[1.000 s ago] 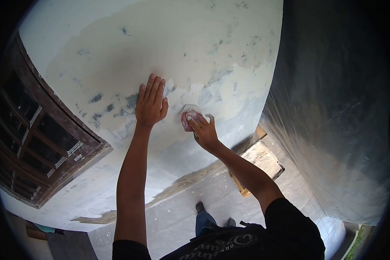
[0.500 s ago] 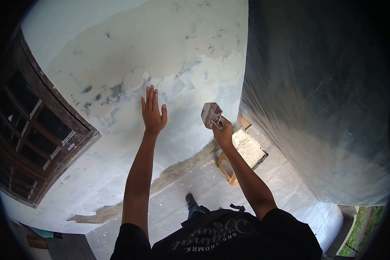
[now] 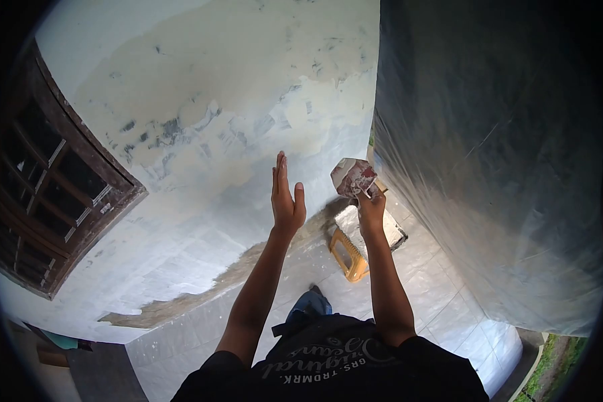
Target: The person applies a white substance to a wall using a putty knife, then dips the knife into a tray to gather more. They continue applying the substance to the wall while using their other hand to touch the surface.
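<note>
My left hand (image 3: 287, 201) is raised edge-on in front of the wall, fingers straight and thumb apart, holding nothing. My right hand (image 3: 371, 209) grips the handle of a putty knife (image 3: 354, 177), whose wide blade is smeared with white and reddish-brown residue. The fingers partly hide its handle. Behind both hands stands the wall (image 3: 234, 161), coated unevenly in white and cream filler with dark grey patches. Below the right hand, a tray of white putty (image 3: 350, 221) rests on a yellow plastic stool (image 3: 348, 258), partly covered by my forearm.
A brown wooden window (image 3: 60, 194) with several panes is set in the wall at left. A translucent plastic sheet (image 3: 476, 174) hangs along the right side. Pale sheeting or tiles cover the floor (image 3: 261, 308). Grass (image 3: 549, 368) shows at the lower right.
My left hand has moved right and slightly down, turning from palm-flat to edge-on. The putty knife and my right hand have shifted a little to the right.
</note>
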Action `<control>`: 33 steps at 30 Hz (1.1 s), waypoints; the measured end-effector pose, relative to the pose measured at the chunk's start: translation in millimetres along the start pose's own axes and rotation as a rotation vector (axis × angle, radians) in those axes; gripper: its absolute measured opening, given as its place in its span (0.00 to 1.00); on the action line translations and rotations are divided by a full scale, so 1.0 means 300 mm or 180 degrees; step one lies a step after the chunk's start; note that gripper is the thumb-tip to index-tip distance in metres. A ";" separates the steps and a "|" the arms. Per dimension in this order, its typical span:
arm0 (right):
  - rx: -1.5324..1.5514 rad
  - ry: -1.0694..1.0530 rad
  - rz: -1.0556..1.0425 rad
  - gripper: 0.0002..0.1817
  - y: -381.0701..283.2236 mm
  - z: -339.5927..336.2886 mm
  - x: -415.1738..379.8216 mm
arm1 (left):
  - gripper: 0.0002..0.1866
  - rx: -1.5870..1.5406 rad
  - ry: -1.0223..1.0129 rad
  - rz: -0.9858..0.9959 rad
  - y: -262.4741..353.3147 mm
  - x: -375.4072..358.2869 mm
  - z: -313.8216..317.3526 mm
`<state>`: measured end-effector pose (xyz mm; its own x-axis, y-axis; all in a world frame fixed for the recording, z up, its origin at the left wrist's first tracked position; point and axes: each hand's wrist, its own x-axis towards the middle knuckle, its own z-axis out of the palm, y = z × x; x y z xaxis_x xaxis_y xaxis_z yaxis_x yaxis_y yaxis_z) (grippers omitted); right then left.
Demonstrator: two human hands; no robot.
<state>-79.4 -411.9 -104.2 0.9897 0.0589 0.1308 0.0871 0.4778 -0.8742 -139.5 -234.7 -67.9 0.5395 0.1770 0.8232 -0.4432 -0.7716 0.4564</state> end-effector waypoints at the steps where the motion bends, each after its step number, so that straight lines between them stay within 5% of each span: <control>1: 0.0053 0.0026 0.0016 0.12 0.018 -0.013 0.013 | 0.29 -0.0070 -0.0011 -0.0028 -0.002 -0.008 0.012; 10: 0.0407 0.0185 0.0545 0.19 0.011 -0.140 0.090 | 0.28 -0.0492 -0.0257 -0.0424 -0.023 0.000 0.255; 33: 0.0316 0.0343 0.0940 0.16 0.077 -0.661 0.516 | 0.29 -0.0298 -0.0499 -0.1216 -0.043 -0.051 0.894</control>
<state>98.4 -565.6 -196.8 0.9773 0.1172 -0.1764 -0.2117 0.5372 -0.8164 50.1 -391.5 -176.9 0.7767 0.3389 0.5309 -0.2495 -0.6085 0.7533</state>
